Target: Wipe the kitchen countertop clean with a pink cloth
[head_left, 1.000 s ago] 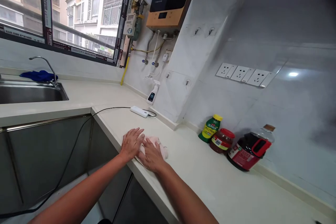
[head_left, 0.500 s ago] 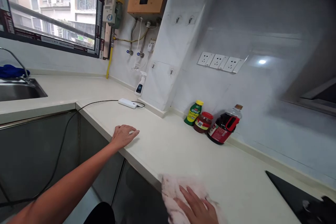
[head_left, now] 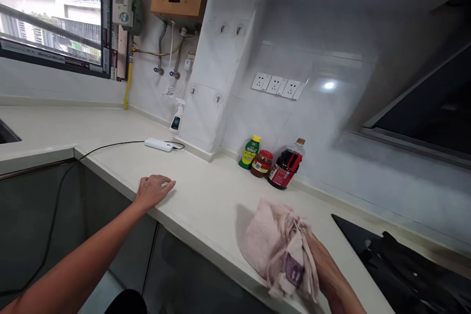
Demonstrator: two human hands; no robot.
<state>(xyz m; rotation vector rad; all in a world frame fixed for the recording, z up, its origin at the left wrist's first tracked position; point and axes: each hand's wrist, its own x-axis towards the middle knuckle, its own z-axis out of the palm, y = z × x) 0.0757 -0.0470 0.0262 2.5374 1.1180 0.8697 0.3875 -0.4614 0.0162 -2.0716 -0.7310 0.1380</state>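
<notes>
A pale pink cloth (head_left: 270, 240) with a purple label hangs bunched in my right hand (head_left: 324, 260), raised over the front part of the counter. Its folds cover most of the fingers of that hand. My left hand (head_left: 154, 190) rests palm down on the cream countertop (head_left: 206, 206) by the front edge, thumb apart from the fingers, holding nothing. Behind the cloth, against the wall, stand a green bottle with a yellow cap (head_left: 250, 152), a red-lidded jar (head_left: 262, 164) and a large bottle of dark liquid (head_left: 285, 167).
A white power bank (head_left: 158, 144) with a black cable lies beyond my left hand; the cable drops over the counter edge. A spray bottle (head_left: 177, 117) stands by the wall pillar. At right is a black glass cooktop (head_left: 368, 265). The sink (head_left: 7, 133) is at far left.
My right hand has lifted the cloth off the counter and bunched it up, turning at the wrist. The view has swung right. My left hand stays resting on the counter.
</notes>
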